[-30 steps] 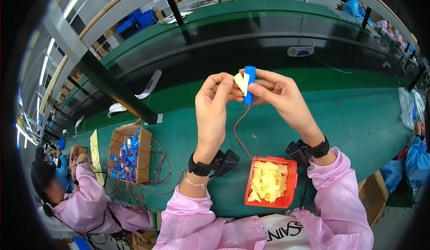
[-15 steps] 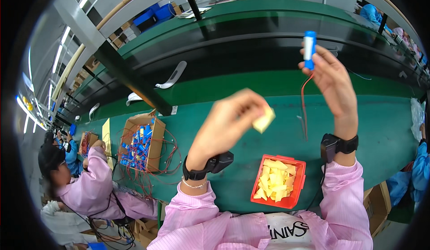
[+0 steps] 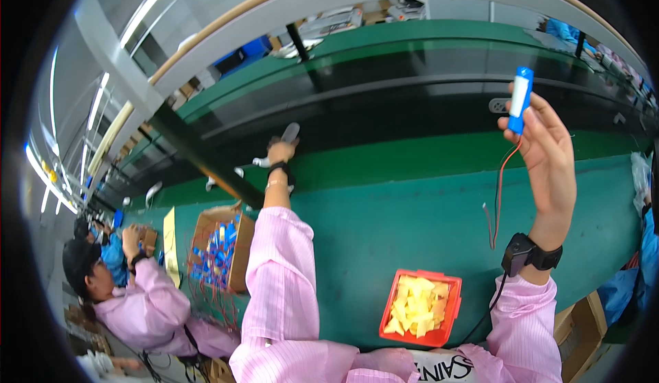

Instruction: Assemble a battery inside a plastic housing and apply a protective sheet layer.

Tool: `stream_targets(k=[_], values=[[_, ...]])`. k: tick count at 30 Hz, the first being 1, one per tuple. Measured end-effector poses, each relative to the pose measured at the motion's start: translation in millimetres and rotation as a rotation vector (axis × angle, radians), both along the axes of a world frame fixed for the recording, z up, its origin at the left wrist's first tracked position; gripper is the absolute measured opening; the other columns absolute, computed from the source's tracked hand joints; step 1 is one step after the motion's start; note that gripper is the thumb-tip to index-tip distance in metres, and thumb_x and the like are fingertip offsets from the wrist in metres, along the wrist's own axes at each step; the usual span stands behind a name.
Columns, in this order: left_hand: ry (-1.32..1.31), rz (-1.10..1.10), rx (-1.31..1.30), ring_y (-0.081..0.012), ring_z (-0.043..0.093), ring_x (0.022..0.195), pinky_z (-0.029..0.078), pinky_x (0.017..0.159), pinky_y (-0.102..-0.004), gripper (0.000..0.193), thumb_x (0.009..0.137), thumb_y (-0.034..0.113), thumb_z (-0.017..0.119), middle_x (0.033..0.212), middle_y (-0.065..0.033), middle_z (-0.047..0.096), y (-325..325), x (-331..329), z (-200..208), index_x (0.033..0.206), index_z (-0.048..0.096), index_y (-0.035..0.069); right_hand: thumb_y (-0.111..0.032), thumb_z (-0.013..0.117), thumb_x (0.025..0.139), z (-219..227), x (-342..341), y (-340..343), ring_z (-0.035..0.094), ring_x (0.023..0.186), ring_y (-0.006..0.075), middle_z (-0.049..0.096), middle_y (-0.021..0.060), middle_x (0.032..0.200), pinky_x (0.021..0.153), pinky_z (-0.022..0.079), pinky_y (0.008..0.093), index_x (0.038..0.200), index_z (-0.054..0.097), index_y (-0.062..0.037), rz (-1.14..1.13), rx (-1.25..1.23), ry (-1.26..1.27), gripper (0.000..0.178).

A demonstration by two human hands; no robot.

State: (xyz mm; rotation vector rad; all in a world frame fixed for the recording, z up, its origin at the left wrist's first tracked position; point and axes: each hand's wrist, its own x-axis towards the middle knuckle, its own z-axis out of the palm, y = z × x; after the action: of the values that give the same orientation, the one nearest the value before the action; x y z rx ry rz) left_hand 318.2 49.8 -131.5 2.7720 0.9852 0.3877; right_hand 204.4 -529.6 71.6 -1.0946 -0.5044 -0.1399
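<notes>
Raised at the right, my right hand (image 3: 546, 146) is closed around a blue cylindrical battery (image 3: 521, 98) with a white label. Red and dark wires (image 3: 498, 191) dangle from its lower end. My left arm stretches far forward to the dark belt, where my left hand (image 3: 280, 152) has its fingers closed at a pale, rounded plastic piece (image 3: 291, 132); the fingertips are partly hidden. More white plastic pieces (image 3: 261, 162) lie beside that hand. Close to my body stands a red plastic bin (image 3: 453, 307) of yellow paper-like pieces (image 3: 417, 306).
Left of my arm, a cardboard box (image 3: 240, 249) holds several blue wired batteries. A green post (image 3: 206, 156) rises beside it. Another person in pink (image 3: 147, 297) works at the left. A grey slotted piece (image 3: 499, 106) lies on the belt behind my right hand.
My left hand has gone from mid-table to the belt at the far left; the yellow piece it held is no longer seen. My right hand has shifted rightward with the battery.
</notes>
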Motion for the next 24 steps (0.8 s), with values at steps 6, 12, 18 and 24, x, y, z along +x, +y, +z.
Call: stream_targets(k=[6,12,18,24], values=[[-0.056,-0.015,0.306,-0.039,0.052,0.11,0.048,0.088,-0.0547,0.075,0.081,0.048,0.068,0.127,-0.0196,0.046,2,11,-49,0.133,0.045,0.0,-0.013,0.065,0.091,0,0,10,0.067,0.092,0.0206,0.064,0.0121,0.104,0.08,0.054,0.0316,0.121,0.056,0.0057,-0.014,-0.016,0.064,0.037],[-0.096,-0.233,0.037,-0.0388,0.059,0.105,0.049,0.09,-0.044,0.05,0.09,0.04,0.058,0.114,-0.0245,0.061,-25,19,-4,0.107,0.061,-0.007,-0.014,0.065,0.091,-2,3,18,0.067,0.091,0.0185,0.063,0.0112,0.105,0.081,0.053,0.031,0.121,0.057,0.0051,0.024,-0.036,0.081,0.036],[-0.692,-0.796,-1.492,-0.0287,0.064,0.096,0.05,0.088,-0.039,0.054,0.096,0.038,0.036,0.112,-0.021,0.064,-190,-23,108,0.126,0.049,-0.004,-0.011,0.066,0.091,-22,10,32,0.066,0.087,0.0151,0.066,0.0119,0.101,0.081,0.053,0.0299,0.122,0.057,0.007,0.081,-0.039,0.066,0.038],[-0.784,-1.012,-1.76,-0.0265,0.064,0.094,0.053,0.083,-0.0396,0.059,0.096,0.038,0.028,0.112,-0.0185,0.062,-326,-78,148,0.138,0.039,-0.002,-0.006,0.067,0.089,-37,-3,69,0.062,0.086,0.012,0.061,0.01,0.113,0.076,0.053,0.0261,0.127,0.059,0.0016,0.117,-0.087,-0.007,0.04]])
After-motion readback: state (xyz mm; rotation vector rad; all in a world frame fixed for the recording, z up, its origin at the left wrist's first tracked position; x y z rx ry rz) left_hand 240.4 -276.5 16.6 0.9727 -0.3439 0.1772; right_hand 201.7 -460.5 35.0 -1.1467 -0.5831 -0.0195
